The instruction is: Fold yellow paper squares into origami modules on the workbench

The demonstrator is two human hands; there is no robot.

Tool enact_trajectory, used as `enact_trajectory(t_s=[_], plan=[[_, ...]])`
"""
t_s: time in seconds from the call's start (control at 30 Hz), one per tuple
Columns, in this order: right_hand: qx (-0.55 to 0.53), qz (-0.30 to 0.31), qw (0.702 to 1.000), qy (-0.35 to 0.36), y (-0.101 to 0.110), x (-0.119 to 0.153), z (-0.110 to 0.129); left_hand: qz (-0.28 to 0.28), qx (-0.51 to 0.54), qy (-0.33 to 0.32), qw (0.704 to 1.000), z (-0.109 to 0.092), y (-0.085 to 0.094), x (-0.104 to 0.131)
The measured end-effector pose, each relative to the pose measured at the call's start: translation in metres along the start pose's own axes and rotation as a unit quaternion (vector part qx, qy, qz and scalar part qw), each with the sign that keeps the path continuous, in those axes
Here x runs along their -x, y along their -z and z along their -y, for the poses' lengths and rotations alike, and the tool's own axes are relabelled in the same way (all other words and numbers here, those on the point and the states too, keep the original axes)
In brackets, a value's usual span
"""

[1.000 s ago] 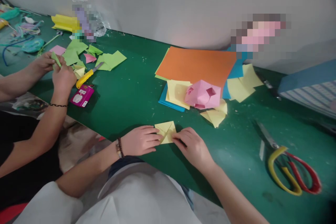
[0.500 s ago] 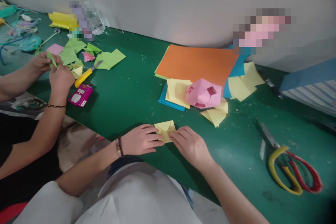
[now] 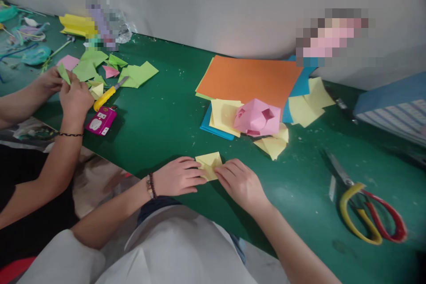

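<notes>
Two hands meet at a folded yellow paper [image 3: 209, 159], just below the middle of the frame. The left hand [image 3: 178, 176] lies flat, fingers out and slightly parted, its fingertips resting on the paper's left side; a beaded bracelet [image 3: 151, 186] circles that wrist. The right hand [image 3: 241, 184] has its fingertips drawn close together at the paper's right edge, and whether they pinch it or only press it down cannot be told. The paper lies on a green table [image 3: 159, 111].

Above the right hand sits a pink folded-paper form [image 3: 255, 117] with dark openings, overlapping yellow sheets [image 3: 222, 115] on its left. Behind it, an orange sheet [image 3: 253, 77] spreads right of centre. Scissors [image 3: 349, 183] with one yellow and one red handle lie at the lower right, blades toward the upper left; a blue box [image 3: 392, 108] with a striped side stands at the right edge.

Toward the left edge, a co-worker's hands [image 3: 76, 101] hold a green paper strip [image 3: 64, 74]. Just beside them are a yellow cutter [image 3: 104, 98], its blade out, and a magenta box [image 3: 102, 120], with green papers [image 3: 88, 64] scattered above
</notes>
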State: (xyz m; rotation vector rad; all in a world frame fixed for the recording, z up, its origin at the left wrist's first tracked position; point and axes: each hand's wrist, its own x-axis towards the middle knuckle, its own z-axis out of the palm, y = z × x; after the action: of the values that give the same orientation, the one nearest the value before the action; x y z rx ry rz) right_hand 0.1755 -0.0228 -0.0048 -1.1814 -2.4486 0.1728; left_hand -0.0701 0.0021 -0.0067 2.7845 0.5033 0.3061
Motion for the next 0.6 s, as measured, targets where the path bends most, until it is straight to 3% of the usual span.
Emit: enact_trajectory(t_s=[0.6], plan=[[-0.001,0.010,1.000,-0.010,-0.0033,0.0029,-0.0003,0.028,-0.012,-0.010,0.999,0.0027,0.0070,-0.0050]])
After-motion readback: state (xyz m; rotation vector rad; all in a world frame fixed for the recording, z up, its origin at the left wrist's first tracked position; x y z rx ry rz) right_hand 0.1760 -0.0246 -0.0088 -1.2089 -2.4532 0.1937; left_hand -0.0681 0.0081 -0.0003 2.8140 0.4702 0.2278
